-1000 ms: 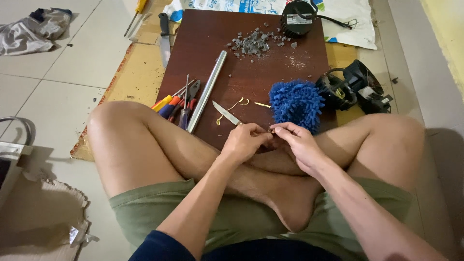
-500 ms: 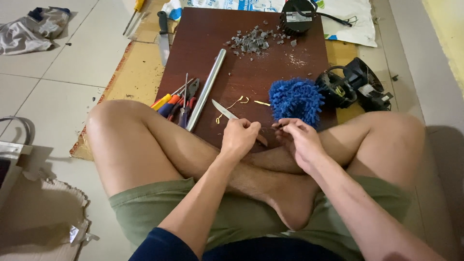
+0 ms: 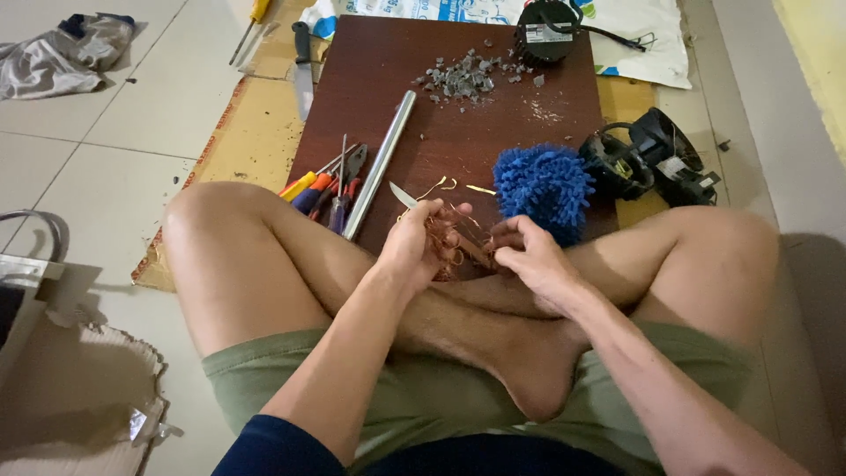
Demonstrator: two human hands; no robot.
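Observation:
I sit cross-legged on the floor before a dark brown board. My left hand is closed around a tangled bundle of thin copper wire. My right hand pinches the wire's other end just to the right of it, fingertips close to the left hand. Both hands hover over the board's near edge, above my shins. A small knife and loose bits of copper wire lie on the board just beyond my hands. A fluffy blue mop head rests right behind my right hand.
A metal tube lies diagonally on the board beside screwdrivers and pliers. Grey debris is piled at the far end near a black round motor part. Black fan housings sit at the right. A kitchen knife lies on cardboard.
My hands have drawn slightly apart and the left hand has lifted and rolled, so the copper wire bundle now shows in its grip. The view has tilted a little closer.

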